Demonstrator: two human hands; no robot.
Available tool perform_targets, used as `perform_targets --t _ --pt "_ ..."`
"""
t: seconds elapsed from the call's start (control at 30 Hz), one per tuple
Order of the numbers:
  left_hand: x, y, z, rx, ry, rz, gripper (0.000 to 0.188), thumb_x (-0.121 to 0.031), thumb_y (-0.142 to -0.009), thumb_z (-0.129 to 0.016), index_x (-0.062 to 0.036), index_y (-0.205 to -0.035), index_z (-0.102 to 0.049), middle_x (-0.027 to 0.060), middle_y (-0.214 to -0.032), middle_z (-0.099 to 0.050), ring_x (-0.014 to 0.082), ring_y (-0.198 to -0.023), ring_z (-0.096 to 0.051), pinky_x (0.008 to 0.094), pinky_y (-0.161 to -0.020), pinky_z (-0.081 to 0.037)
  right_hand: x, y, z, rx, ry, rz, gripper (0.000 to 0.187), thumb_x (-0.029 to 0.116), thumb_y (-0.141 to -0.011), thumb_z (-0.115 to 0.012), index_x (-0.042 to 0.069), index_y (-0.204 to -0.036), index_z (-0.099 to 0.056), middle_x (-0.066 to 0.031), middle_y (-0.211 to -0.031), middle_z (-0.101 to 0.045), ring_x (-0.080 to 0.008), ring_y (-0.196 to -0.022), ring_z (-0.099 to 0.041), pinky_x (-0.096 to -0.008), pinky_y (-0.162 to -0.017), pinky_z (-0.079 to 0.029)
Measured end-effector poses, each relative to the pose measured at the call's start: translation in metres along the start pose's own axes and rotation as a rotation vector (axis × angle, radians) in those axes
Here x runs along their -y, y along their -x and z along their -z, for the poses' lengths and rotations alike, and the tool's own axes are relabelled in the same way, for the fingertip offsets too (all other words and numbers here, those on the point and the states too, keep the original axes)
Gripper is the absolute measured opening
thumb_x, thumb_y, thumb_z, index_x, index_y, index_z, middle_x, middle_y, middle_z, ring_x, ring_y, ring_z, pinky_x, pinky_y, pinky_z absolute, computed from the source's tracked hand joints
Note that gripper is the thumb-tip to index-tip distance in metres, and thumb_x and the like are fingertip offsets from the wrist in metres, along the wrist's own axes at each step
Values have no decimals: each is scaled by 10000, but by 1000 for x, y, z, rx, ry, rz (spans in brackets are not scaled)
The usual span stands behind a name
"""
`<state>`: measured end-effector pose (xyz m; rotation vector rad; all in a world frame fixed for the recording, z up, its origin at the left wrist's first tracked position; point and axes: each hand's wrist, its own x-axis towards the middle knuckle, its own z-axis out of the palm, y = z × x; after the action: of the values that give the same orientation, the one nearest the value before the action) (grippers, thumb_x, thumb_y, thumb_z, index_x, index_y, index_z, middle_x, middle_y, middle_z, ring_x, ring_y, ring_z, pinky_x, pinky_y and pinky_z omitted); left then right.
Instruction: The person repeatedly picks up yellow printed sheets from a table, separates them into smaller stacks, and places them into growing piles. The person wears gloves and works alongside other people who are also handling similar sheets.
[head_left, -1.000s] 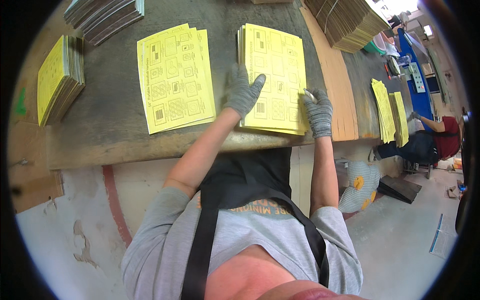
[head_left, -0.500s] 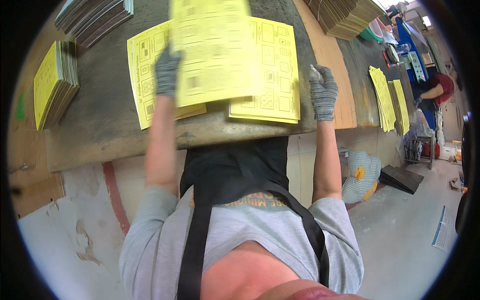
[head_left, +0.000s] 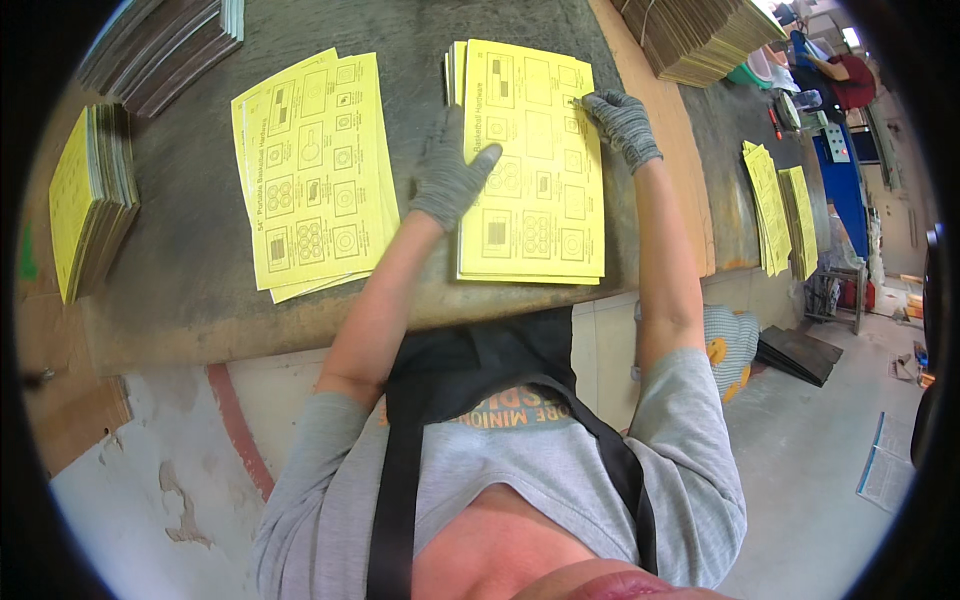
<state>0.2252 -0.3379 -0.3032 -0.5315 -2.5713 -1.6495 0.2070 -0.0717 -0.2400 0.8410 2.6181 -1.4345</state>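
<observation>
A stack of yellow printed cards [head_left: 530,190] lies on the dark tabletop in front of me, its edges slightly uneven. My left hand [head_left: 452,180], in a grey knit glove, rests along the stack's left edge with fingers stretched and the thumb over the top card. At the stack's upper right edge is my right hand [head_left: 622,128], also gloved, its fingers drawn together in a pinch. What they hold, if anything, is too small to make out. Left of my left hand, a looser, fanned pile of the same yellow cards [head_left: 315,170] lies on the table.
A tall stack topped with yellow [head_left: 90,200] stands at the far left, below a dark bundle [head_left: 165,45]. Another thick bundle [head_left: 695,35] sits at the upper right. Two smaller yellow piles [head_left: 780,205] lie further right. A person in dark red [head_left: 850,80] works beyond.
The yellow sheet carried by my left hand now lies on the right stack. My left hand has moved right to that stack's edge; my right hand has shifted up and in to its right side.
</observation>
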Motion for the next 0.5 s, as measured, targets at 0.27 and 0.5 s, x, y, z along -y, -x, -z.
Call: perform_targets --t 0.27,0.5 --pt "22 2 -12 60 -55 -14 698 -260 -806 -605 9 -1367 -289 220 -1397 -314 341 -1296 -302 387 -1082 -245 -16 -22 3 44 99 185 246 251 -810 -670 21 -898 -666 -44 -678 -613 -123 -577 -521 -278 -534 -454" --pt "33 -4 -23 59 -26 -4 710 -273 -794 -619 6 -1365 -303 230 -1409 -298 348 -1312 -282 399 -1087 -234 37 6 -37 -161 1134 444 179 179 -797 -557 73 -842 -694 -146 -834 -679 -290 -774 -659 -417 -682 -512"
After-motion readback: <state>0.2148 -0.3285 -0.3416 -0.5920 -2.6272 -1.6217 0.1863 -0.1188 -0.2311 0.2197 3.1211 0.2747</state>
